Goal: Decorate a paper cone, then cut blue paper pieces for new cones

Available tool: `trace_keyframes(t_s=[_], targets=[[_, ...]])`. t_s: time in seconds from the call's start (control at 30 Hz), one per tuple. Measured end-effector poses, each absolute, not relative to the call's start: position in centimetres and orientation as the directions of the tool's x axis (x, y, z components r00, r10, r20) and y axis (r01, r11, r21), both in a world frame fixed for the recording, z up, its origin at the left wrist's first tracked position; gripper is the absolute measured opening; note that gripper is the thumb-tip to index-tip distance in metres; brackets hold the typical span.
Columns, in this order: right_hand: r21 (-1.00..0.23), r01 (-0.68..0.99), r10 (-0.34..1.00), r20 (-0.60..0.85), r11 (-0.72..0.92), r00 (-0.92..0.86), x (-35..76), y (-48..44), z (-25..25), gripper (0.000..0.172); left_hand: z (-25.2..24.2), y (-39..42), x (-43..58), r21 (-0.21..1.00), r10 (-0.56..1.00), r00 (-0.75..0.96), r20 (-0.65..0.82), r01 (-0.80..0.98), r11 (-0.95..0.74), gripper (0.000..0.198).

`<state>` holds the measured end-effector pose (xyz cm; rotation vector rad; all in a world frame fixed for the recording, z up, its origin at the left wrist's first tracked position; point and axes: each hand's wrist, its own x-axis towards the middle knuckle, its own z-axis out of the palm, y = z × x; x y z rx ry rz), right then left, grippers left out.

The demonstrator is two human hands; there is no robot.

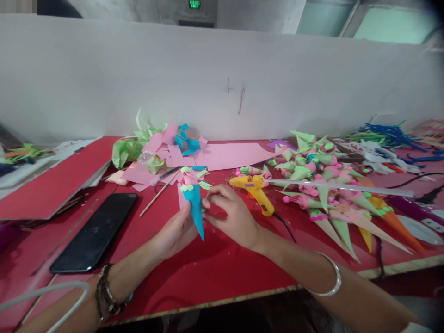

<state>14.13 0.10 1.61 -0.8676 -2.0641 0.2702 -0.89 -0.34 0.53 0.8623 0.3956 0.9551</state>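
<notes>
My left hand (pixel 177 231) is closed round a blue paper cone (pixel 195 210) that points down, with a pink rolled top and small green dots at its rim. My right hand (pixel 231 213) is just right of the cone, its fingers pinched together at the cone's upper edge; what they pinch is too small to name. A yellow glue gun (pixel 254 189) lies on the red table (pixel 215 268) right behind my right hand, its black cord running toward me.
A black phone (pixel 97 231) lies to the left. A thin wooden stick (pixel 159 193) and pink and green paper scraps (pixel 166 155) sit behind the cone. Several finished paper cones (pixel 329 199) and a clear glue stick (pixel 340 187) fill the right side. A white partition wall (pixel 222 78) backs the table.
</notes>
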Motion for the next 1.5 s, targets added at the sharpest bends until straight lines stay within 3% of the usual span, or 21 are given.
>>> trace_keyframes(t_s=[0.63,0.73,0.83,1.03,1.17,1.37,1.5], targets=[[-0.266,0.595,0.596,0.652,0.758,-0.469,14.2,0.3,1.4,0.014,0.5,-0.5,-0.5,0.82,0.834,0.548,0.071,-0.508,0.264,0.03],[-0.358,0.55,0.631,0.624,0.755,-0.461,14.2,0.4,1.6,0.012,0.5,-0.6,-0.4,0.824,0.854,0.518,0.047,-0.504,0.26,0.03],[-0.546,0.419,0.687,0.612,0.725,-0.391,14.3,0.5,1.9,0.01,0.6,-0.6,-0.4,0.824,0.866,0.498,0.041,-0.507,0.253,0.03],[-0.862,0.132,0.87,0.472,0.489,-0.14,14.3,0.6,2.2,0.008,0.6,-0.3,-0.7,0.838,0.886,0.463,-0.008,-0.481,0.258,0.031],[-0.917,0.016,0.911,0.394,0.399,-0.122,14.4,0.8,2.2,0.011,0.7,-0.3,-0.8,0.827,0.874,0.482,-0.051,-0.47,0.308,0.032],[-0.928,-0.03,0.916,0.372,0.372,-0.15,14.4,0.9,2.2,0.015,0.5,-0.3,-0.7,0.836,0.872,0.487,-0.051,-0.456,0.305,0.03],[-0.948,-0.158,0.943,0.298,0.275,-0.145,14.4,0.9,2.3,0.01,0.5,-0.3,-0.7,0.853,0.868,0.496,-0.034,-0.438,0.283,0.029]])
